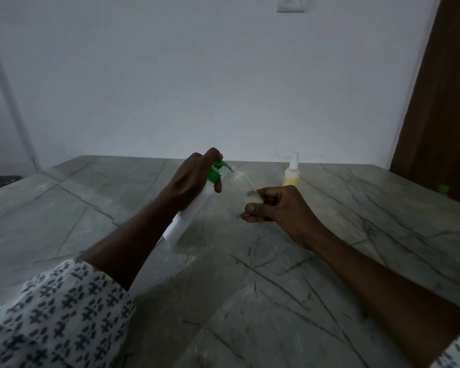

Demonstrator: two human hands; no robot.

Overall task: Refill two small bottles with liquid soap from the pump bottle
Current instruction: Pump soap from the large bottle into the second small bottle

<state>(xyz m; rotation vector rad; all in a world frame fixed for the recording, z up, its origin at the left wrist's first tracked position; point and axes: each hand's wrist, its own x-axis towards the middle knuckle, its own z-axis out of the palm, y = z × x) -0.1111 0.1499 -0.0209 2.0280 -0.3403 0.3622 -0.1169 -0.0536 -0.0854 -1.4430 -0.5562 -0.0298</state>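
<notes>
My left hand grips a white pump bottle with a green pump head, tilted to the right, a finger lying over the pump top. The green nozzle points at the mouth of a small clear bottle, which my right hand holds tilted toward the nozzle, thumb and fingers curled round its base. A second small bottle, filled with yellow liquid and capped with a white tip, stands upright on the table behind my right hand.
A grey veined stone table runs to a white wall. A brown wooden door stands at the right. A small green object lies near the table's right edge. Dark items sit at far left.
</notes>
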